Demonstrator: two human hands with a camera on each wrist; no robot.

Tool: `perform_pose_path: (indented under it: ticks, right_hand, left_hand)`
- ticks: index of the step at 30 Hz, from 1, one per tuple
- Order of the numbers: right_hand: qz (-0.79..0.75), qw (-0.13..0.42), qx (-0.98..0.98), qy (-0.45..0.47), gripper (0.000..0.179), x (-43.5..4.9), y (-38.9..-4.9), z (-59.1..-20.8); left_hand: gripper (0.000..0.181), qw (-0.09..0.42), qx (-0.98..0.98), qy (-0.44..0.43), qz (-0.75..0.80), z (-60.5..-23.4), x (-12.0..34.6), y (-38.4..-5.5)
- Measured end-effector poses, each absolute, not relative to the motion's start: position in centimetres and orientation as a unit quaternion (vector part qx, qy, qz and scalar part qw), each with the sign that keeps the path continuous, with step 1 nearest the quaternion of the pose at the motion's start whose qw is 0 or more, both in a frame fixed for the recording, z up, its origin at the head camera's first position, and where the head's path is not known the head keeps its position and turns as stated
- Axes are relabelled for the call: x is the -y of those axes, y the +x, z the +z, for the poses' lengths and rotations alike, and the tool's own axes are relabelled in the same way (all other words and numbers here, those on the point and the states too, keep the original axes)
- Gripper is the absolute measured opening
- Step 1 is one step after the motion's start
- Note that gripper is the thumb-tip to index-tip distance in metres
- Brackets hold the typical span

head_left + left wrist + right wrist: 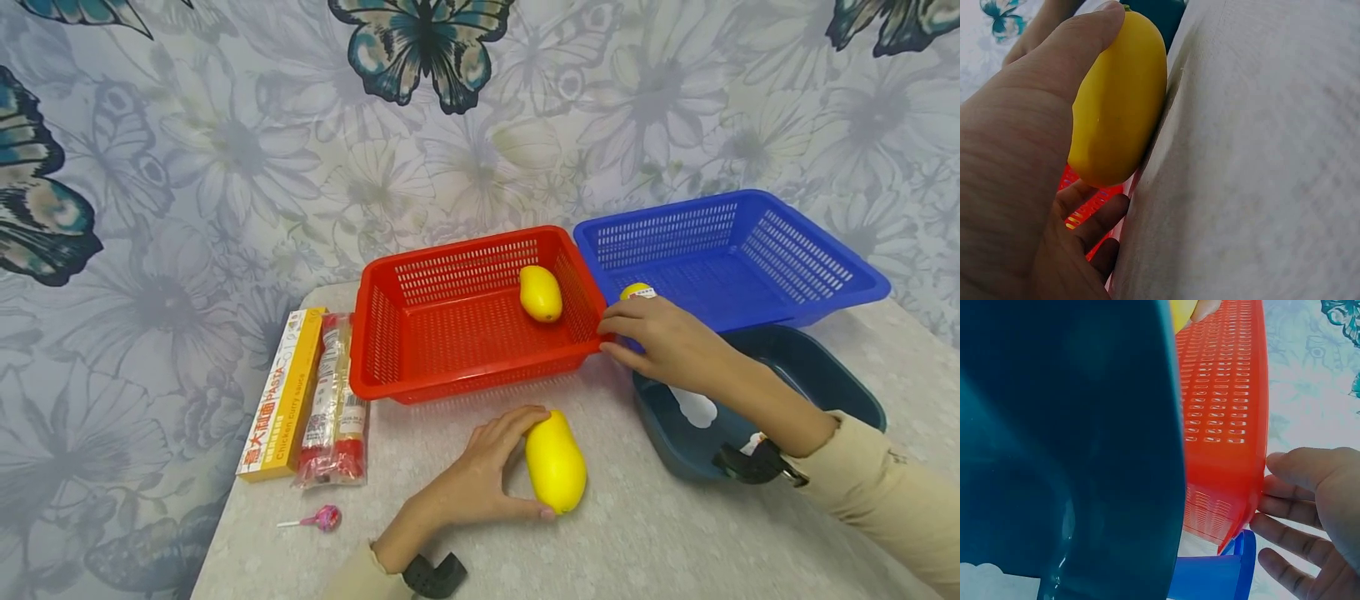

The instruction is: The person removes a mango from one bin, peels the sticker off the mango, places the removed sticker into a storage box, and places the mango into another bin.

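Note:
On the table in front of the red basket (480, 367) lies a smooth yellow mango (556, 462). My left hand (480, 475) spans it, thumb at the near end and fingertips at the far end; the left wrist view shows the thumb pressed on the mango (1125, 94). My right hand (667, 342) reaches over the dark teal basin (840, 392), its fingertips right at the red basket's right rim. In the right wrist view those fingers (1294, 534) are fairly straight beside the rim. Another yellow mango (540, 293) lies inside the red basket.
A blue basket (810, 308) stands at the back right, with a labelled yellow fruit (637, 290) partly hidden behind the right hand. White pieces (697, 408) lie in the basin. At left are a pasta box (281, 400), a clear noodle packet (333, 408) and a pink lollipop (327, 517).

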State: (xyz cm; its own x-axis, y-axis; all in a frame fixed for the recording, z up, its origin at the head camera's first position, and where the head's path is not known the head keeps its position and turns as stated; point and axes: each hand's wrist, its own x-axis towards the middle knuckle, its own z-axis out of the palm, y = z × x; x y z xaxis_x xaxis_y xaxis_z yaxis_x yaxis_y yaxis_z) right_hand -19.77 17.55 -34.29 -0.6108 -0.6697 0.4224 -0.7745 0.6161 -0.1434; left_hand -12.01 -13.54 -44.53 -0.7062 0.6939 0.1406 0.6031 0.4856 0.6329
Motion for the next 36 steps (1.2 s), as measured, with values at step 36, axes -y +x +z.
perform_pose_path:
  ticks: [36]
  right_hand:
    - [0.191, 0.15, 0.89, 0.387, 0.022, -17.3, -19.5, -34.8]
  left_hand:
    - [0.104, -0.04, -0.802, 0.346, 0.486, -33.1, 14.9, -16.4]
